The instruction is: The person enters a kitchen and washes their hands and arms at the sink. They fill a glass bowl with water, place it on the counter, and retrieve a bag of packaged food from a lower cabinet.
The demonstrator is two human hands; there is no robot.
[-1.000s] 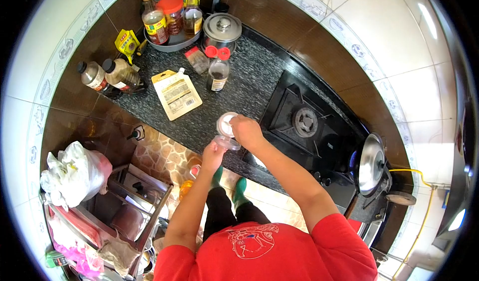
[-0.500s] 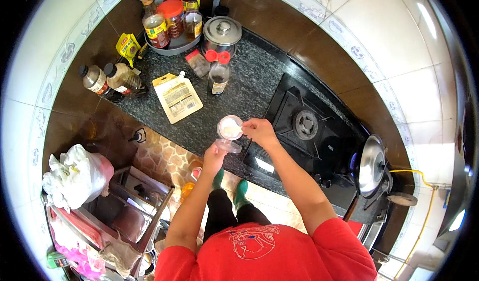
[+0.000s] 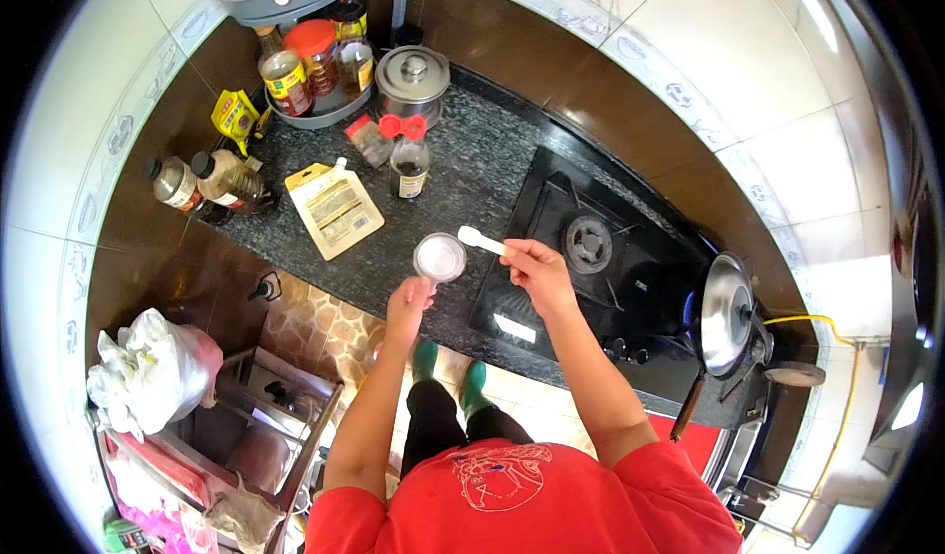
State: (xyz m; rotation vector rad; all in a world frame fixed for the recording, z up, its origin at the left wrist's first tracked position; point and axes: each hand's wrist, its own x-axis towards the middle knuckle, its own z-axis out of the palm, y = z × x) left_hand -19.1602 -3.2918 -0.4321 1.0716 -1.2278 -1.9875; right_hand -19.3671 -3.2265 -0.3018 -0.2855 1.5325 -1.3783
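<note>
A small round jar (image 3: 440,257) with white contents stands near the counter's front edge. My left hand (image 3: 408,308) is closed at its near side, fingers pinching the clear lid, which seems to lie over the jar's mouth; its outline blends with the jar, so I cannot tell whether it is seated. To the right, above the edge of the stove, my right hand (image 3: 536,271) grips a small white spoon (image 3: 479,240) by its handle. The spoon's bowl points left toward the jar, apart from it, and looks white; what it carries is hard to make out.
Behind the jar are a cream pouch (image 3: 335,210), a red-capped seasoning bottle (image 3: 409,168) and a lidded steel pot (image 3: 412,80). Dark-capped bottles (image 3: 228,180) stand at left. The black gas stove (image 3: 591,298) is at right, with a covered pan (image 3: 726,313) over a blue flame.
My right hand has drawn the spoon out of the jar, moving right. The lid in my left hand has gone from beside the jar to over it. The whole view has shifted slightly.
</note>
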